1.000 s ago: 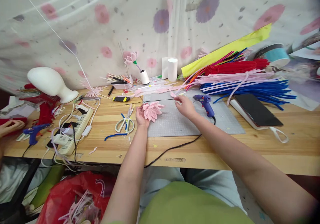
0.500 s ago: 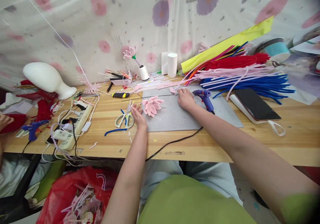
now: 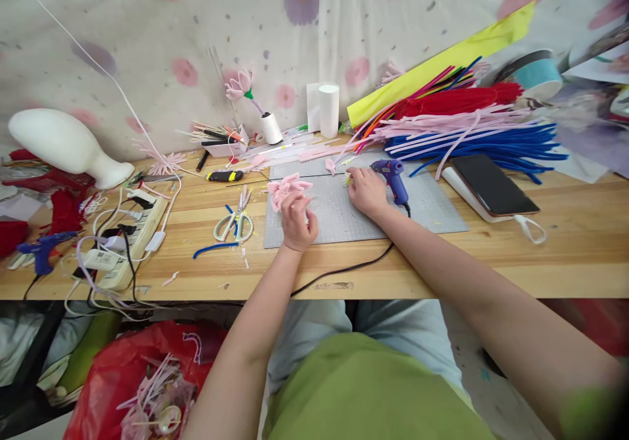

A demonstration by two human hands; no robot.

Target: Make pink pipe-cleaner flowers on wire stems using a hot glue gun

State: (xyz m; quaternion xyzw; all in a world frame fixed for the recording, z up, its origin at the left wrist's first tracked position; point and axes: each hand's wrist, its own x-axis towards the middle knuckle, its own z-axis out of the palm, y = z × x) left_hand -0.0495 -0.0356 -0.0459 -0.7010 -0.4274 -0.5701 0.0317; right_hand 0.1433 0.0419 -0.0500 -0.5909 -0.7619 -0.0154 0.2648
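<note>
You're apparently arranging the flower (image 3: 284, 190), likely needing a light pinch, left hand (image 3: 297, 224) and right hand (image 3: 367, 192) hiding whether fingers are gripping.

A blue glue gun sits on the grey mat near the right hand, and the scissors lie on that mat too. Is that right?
Not quite: the scissors lie on the wooden table, left of the grey mat, as the head view shows. The blue glue gun does sit on the mat near the right hand.

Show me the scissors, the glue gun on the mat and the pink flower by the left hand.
Scissors (image 3: 240, 213): head view, near pivot.
Hot glue gun (image 3: 396, 179): head view, handle.
Pink pipe-cleaner flower (image 3: 284, 190): head view, petals.
</note>
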